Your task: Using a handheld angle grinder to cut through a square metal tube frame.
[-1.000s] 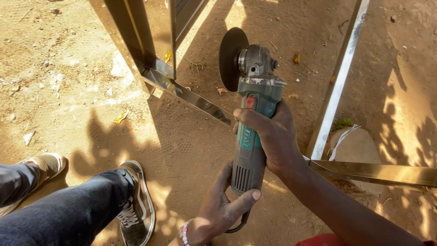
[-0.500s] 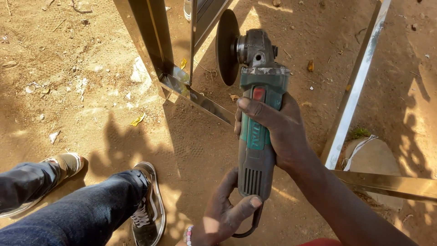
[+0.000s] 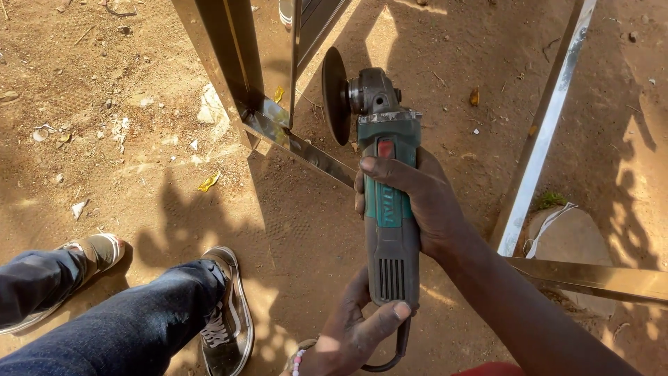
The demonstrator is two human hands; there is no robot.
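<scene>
Hands: right (image 3: 424, 202), left (image 3: 355, 331) | grip angle grinder (image 3: 386, 195) | beside steel frame (image 3: 278, 129)

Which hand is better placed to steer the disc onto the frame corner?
Right, probably. The right hand wraps the angle grinder mid-body, close behind the disc. The left hand only cups the tail end by the cord. The disc hangs just beside the metal frame joint.

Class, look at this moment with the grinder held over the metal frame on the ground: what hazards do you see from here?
1. The angle grinder has its disc exposed, with no guard visible, near the bare right hand.
2. The left hand only cups the rear end, so a kick at the metal frame might twist the tool.
3. Sparks could reach the sneaker beside the frame.
</scene>
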